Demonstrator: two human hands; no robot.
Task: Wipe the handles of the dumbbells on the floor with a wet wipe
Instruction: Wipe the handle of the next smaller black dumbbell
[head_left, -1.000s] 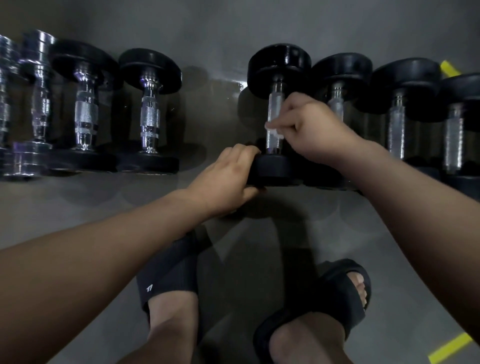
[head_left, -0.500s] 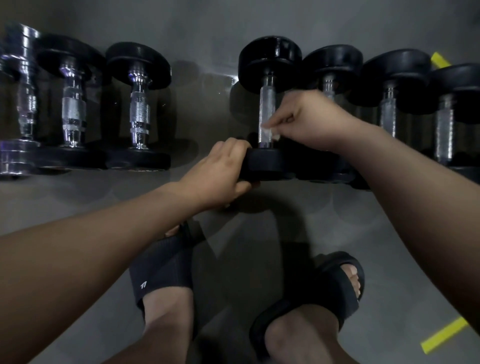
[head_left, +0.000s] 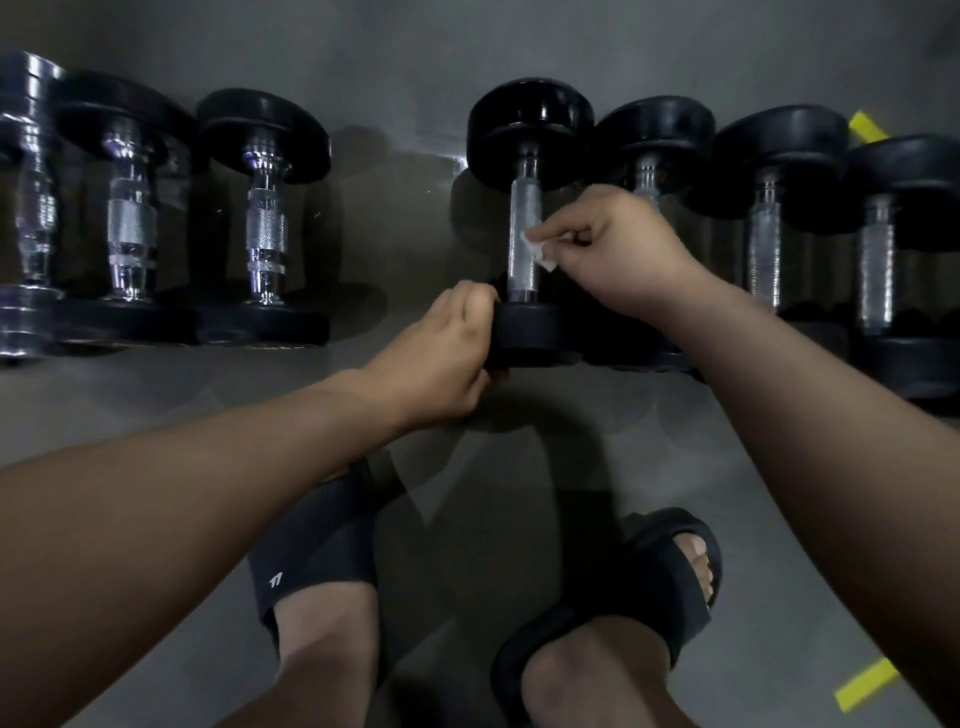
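Grey gym floor (head_left: 415, 62), dim; the right hand (head_left: 618, 260) pinches a white wet wipe (head_left: 537, 249) against the knurled handle (head_left: 524, 234) of a black dumbbell (head_left: 530, 124); the left hand (head_left: 441, 353) grips its near head — more dumbbells (head_left: 779, 156) lie alongside.

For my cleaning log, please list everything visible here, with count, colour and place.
dumbbell being wiped: 1, black ends, silver handle, middle of the row on the floor
other dumbbells: 6, dark ends, silver handles, three left of it, three right
wet wipe: 1, white, against that handle
tape strips: 2, yellow, floor at right
floor: 1, grey
slippers: 2, black, bottom centre
left hand: 1, grips the wiped dumbbell's near end
right hand: 1, pinches the wet wipe
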